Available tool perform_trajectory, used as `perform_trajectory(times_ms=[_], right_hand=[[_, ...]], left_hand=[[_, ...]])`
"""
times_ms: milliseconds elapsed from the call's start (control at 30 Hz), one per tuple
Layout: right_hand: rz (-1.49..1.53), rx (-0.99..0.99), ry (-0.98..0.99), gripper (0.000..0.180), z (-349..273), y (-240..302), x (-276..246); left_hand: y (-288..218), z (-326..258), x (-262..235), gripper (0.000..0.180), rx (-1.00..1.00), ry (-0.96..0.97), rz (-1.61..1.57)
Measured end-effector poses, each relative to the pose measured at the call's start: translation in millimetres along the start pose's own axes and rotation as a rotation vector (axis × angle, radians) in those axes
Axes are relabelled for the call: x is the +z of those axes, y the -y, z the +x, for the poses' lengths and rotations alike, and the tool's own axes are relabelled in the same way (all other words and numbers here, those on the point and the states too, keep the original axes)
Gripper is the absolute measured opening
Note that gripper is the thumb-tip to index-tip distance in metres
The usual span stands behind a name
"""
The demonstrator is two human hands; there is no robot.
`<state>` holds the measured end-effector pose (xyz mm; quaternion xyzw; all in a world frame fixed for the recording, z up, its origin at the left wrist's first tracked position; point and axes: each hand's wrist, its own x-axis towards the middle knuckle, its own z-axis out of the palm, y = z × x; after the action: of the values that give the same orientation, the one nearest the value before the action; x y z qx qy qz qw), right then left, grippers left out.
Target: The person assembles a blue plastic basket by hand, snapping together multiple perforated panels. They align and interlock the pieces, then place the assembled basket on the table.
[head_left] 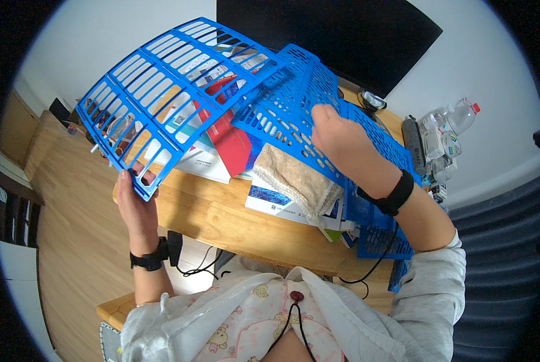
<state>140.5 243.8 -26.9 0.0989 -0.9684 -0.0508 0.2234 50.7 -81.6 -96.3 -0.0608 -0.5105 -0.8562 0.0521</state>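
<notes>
A large blue plastic panel with long slots (155, 83) is raised and tilted above the desk's left half. My left hand (138, 196) grips its near lower corner, thumb on the near side and fingers behind. Other blue panels with small oval holes (276, 123) lie at the middle and right, meeting or overlapping the slotted one; I cannot tell whether they are joined. Over these, my right hand (336, 136) is closed, its fingertips turned away, so whatever it pinches is hidden. Just below lies a beige fabric piece with a braided edge (294, 175).
On the wooden desk (203, 211) lie a red folder (231, 142) and several booklets and papers. A black monitor (342, 42) stands behind. Plastic bottles (463, 114) and a dark cylinder (412, 145) line the right side. Black cables (197, 270) hang by the front edge.
</notes>
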Motion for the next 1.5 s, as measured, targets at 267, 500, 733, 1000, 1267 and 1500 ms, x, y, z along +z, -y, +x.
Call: perform_trajectory(times_ms=[267,500,733,1000,1267,1500], right_hand=[[-0.068,-0.024,-0.239,0.038,28.4,-7.2,-56.4],[-0.031,0.059,-0.507,0.019,29.1,-32.9,-103.3],[0.415,0.215,-0.686,0.029,-9.7,-65.0,-134.3],[0.469,0.263,-0.944,0.041,-54.9,-63.6,-148.1],[0.046,-0.16,-0.545,0.019,-73.0,-24.8,-126.9],[-0.093,-0.515,-0.52,0.014,-68.6,17.5,-58.4]], left_hand=[[-6.1,-4.8,1.5,0.031,-0.019,0.065,0.013],[-7.7,-7.8,5.8,0.03,-0.022,0.112,0.032],[-8.6,-12.0,7.0,0.029,-0.036,0.082,0.033],[-12.4,-16.5,28.8,0.028,-0.192,0.218,0.018],[5.7,-45.6,56.6,0.033,-0.399,0.455,0.042],[23.5,-70.4,73.7,0.029,-0.546,0.625,-0.075]])
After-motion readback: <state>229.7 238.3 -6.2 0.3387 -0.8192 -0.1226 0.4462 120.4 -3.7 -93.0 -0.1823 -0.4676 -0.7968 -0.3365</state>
